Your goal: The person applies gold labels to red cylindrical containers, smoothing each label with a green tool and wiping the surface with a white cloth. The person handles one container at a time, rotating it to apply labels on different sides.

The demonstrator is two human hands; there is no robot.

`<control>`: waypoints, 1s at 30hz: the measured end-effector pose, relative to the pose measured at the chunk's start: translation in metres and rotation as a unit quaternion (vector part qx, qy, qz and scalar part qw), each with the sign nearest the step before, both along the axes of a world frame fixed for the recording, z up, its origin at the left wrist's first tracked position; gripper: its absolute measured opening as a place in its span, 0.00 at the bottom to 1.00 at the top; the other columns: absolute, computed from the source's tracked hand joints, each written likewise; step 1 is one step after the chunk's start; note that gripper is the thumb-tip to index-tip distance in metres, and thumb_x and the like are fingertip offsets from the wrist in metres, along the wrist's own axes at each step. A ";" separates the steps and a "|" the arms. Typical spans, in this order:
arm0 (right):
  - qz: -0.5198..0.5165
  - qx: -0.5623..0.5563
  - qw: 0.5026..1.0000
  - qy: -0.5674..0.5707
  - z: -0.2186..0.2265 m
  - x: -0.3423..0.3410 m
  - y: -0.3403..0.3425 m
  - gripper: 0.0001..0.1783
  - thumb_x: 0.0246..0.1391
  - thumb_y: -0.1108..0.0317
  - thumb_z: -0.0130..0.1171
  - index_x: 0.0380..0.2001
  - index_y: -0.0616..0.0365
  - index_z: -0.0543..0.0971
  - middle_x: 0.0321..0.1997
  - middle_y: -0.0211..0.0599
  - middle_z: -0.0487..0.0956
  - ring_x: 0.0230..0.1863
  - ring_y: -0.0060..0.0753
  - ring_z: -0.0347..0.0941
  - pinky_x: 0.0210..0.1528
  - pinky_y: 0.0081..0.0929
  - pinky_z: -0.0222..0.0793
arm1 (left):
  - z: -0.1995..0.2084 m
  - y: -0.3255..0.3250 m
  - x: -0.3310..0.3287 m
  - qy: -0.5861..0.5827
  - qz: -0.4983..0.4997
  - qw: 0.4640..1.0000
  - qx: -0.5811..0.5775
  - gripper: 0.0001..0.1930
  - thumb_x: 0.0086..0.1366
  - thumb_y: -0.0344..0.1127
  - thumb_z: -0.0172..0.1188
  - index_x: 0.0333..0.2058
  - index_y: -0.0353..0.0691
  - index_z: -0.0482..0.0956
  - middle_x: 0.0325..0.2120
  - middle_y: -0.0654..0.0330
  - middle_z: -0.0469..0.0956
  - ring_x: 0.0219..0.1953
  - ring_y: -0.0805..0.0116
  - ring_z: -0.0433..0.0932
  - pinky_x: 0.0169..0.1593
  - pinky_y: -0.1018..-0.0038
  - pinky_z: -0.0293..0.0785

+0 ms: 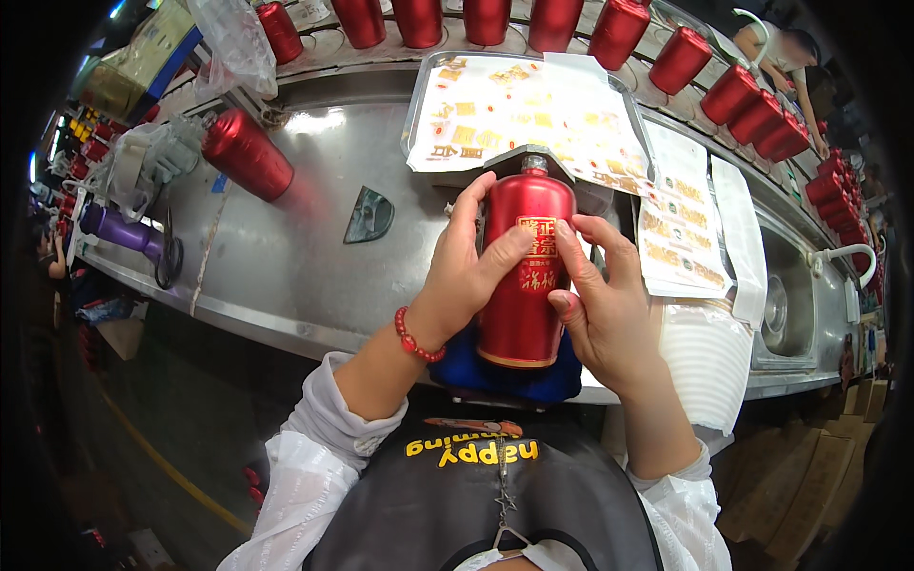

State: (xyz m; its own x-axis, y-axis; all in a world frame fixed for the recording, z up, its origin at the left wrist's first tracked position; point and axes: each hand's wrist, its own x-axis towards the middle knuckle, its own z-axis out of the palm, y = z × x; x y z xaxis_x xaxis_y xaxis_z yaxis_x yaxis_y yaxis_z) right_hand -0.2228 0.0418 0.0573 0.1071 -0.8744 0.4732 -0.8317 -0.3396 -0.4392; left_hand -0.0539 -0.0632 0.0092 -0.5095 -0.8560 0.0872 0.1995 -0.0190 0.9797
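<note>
1. Our left grip (465, 262) is clamped on the red bottle (519, 322), thumb against the gold label (538, 236) and fingers along the left flank. Our right grip (614, 314) is spread apart, its fingertips resting at the label's right edge and lower on the front. We judge that the left steadies the bottle so the right can touch it lightly.

2. Far left, a purple flask (122, 233) and some clear plastic bags (157, 157) sit at that end of the counter (314, 257), probably to leave us room.

3. Next comes an unheld bottle (249, 160), neck toward the upper left; the fisheye bend makes it hard for us to say whether it stands or lies.

4. Between it and our left grip, a dark glassy piece (368, 217) lies flat.

5. Centrally, the held bottle is over a blue cushion (568, 371) at the near edge, likely to spare its finish. Its neck points away from us and its base toward us; the long axis runs nearly straight ahead, neck slightly rightward, labelled front facing us.

6. Just beyond the neck, a tray (412, 124) carries a printed sheet (581, 95); more printed sheets (681, 224) lie rightward, presumably within easy reach.
</note>
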 end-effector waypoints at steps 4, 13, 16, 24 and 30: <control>0.003 0.012 1.000 -0.008 -0.001 0.004 0.007 0.29 0.56 0.68 0.65 0.61 0.61 0.75 0.63 0.52 0.67 0.59 0.56 0.67 0.62 0.46 0.66 | -0.005 0.008 0.003 -0.029 0.004 0.997 -0.075 0.46 0.65 0.48 0.66 0.69 0.26 0.52 0.64 0.40 0.63 0.65 0.55 0.66 0.68 0.64 0.61; 0.009 0.021 1.000 -0.019 -0.001 0.003 0.006 0.29 0.58 0.67 0.64 0.62 0.62 0.74 0.64 0.53 0.67 0.61 0.57 0.66 0.62 0.46 0.66 | -0.005 0.007 0.003 -0.009 -0.005 0.999 -0.038 0.47 0.66 0.48 0.66 0.70 0.26 0.49 0.65 0.40 0.61 0.67 0.55 0.63 0.69 0.63 0.60; 0.003 0.033 0.999 -0.037 -0.001 0.003 0.009 0.29 0.59 0.66 0.63 0.63 0.62 0.73 0.64 0.53 0.66 0.61 0.57 0.66 0.62 0.46 0.65 | 0.000 0.009 0.003 -0.008 -0.012 0.999 -0.032 0.47 0.66 0.49 0.66 0.70 0.26 0.48 0.66 0.40 0.60 0.68 0.55 0.62 0.70 0.63 0.58; 0.006 0.018 0.999 -0.040 -0.008 0.004 0.010 0.28 0.60 0.66 0.62 0.63 0.62 0.73 0.64 0.54 0.66 0.61 0.57 0.66 0.62 0.46 0.65 | -0.006 0.009 0.006 -0.011 -0.017 0.999 -0.040 0.48 0.66 0.49 0.65 0.70 0.25 0.47 0.66 0.40 0.59 0.69 0.54 0.61 0.71 0.63 0.56; 0.007 0.016 0.999 -0.051 -0.009 0.003 0.009 0.28 0.59 0.66 0.63 0.62 0.60 0.74 0.64 0.54 0.66 0.61 0.57 0.66 0.62 0.46 0.66 | -0.008 0.009 0.004 0.005 -0.013 0.999 -0.043 0.48 0.67 0.49 0.65 0.70 0.24 0.47 0.66 0.39 0.59 0.69 0.54 0.60 0.71 0.63 0.56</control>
State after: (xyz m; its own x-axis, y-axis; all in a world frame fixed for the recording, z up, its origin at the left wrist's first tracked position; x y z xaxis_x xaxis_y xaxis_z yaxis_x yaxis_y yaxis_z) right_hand -0.2194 0.0512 0.0487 0.0728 -0.8875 0.4549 -0.7777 -0.3361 -0.5312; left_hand -0.0496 -0.0543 0.0009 -0.5302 -0.8316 0.1652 0.2092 0.0605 0.9760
